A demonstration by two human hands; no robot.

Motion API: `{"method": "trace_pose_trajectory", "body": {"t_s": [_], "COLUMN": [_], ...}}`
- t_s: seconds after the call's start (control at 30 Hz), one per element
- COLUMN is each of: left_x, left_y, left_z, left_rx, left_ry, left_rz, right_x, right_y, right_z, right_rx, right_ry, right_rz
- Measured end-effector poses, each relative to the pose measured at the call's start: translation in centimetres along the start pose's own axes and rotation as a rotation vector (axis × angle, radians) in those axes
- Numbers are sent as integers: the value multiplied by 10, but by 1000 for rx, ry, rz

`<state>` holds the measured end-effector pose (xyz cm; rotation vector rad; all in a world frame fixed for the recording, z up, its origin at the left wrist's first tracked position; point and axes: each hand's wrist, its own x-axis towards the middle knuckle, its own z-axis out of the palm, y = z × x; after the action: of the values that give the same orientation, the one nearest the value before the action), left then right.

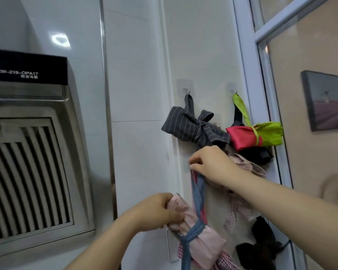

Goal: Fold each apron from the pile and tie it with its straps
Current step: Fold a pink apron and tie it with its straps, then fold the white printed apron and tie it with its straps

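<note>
White wall [141, 75] behind: left hand [156, 211] grips pink apron [203, 242], right hand [211, 164] pinches strap [200, 191].

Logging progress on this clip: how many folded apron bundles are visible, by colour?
Grey striped bundle: 1
Red-and-green bundle: 1
Black bundles: 2
Pink dotted bundle: 1
Pink bundle tied with a blue strap, in the left hand: 1
Total: 6

The person's two arms.
Left hand [157, 211] and right hand [210, 164] are bare; both forearms run uncovered to the frame's edge.
</note>
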<state>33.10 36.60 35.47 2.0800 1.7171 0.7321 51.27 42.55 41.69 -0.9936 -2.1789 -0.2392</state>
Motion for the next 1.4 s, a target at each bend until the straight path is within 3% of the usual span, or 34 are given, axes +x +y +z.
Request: {"method": "trace_pose_trajectory", "body": {"t_s": [0.2,0.3,0.4,0.53,0.67,0.83,0.93,1.0,1.07,1.13,1.23,1.33,1.4], "left_x": [0,-2,-11,-24,-45,-117,-184,-225,-276,-325,-386,-429,-452], "left_y": [-20,-27,-26,-32,-60,-113,-174,-208,-248,-283,-321,-345,-357], "left_z": [22,32,46,61,70,78,96,109,125,143,168,188,197], "left_rx": [-53,-91,-148,-266,-234,-263,-262,-221,-186,-127,-24,94,219], "left_ry": [-32,-12,24,7,52,166,200,171,140,83,-44,-235,-381], "left_rz": [-70,-66,-16,32,-81,-141,-283,-403,-549,-674,-798,-807,-816], "right_x": [6,-6,-42,-93,-111,-131,-165,-192,-219,-247,-284,-322,-343], "right_y": [-2,-8,-17,-13,-11,-49,-102,-138,-178,-210,-233,-240,-246], "right_z": [6,14,35,84,110,123,154,175,211,245,300,345,363], "right_rx": [-133,-364,-217,-121,-100,29,208,322,420,424,326,231,152], "right_ry": [-53,99,133,-91,-180,111,121,-49,-392,-733,-1110,-1379,-1442], "right_rz": [-20,-185,-305,-264,-244,-339,-432,-437,-364,-286,-175,-62,-26]}}
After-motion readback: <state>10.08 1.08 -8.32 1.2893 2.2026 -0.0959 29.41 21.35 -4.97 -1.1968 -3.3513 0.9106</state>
